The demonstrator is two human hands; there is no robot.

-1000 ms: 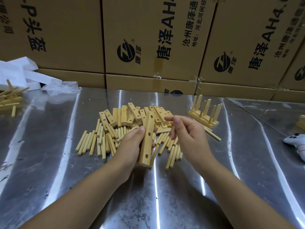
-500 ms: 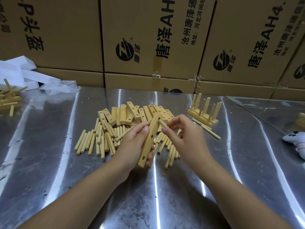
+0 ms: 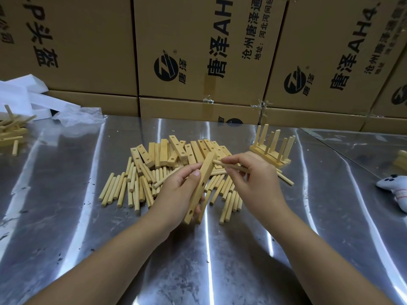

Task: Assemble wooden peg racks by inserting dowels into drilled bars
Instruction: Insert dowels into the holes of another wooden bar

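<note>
The left hand point(image 3: 176, 194) grips a drilled bar point(image 3: 206, 169) just above the steel table point(image 3: 66, 194); the bar tilts, its far end up and to the right, its near end low by the heel of the hand, with two holes showing on its face. The right hand point(image 3: 257, 181) pinches a single dowel point(image 3: 217, 162) between thumb and fingertips; the dowel's left tip meets the bar's far end, though I can't quite tell whether it has entered a hole. Beyond and under both hands lie the spare bars point(image 3: 163, 150) in a heap and loose dowels point(image 3: 119, 190) fanned out to the left and right. A finished rack point(image 3: 271, 155) with upright pegs stands far right; cardboard boxes point(image 3: 198, 51) wall the back.
</note>
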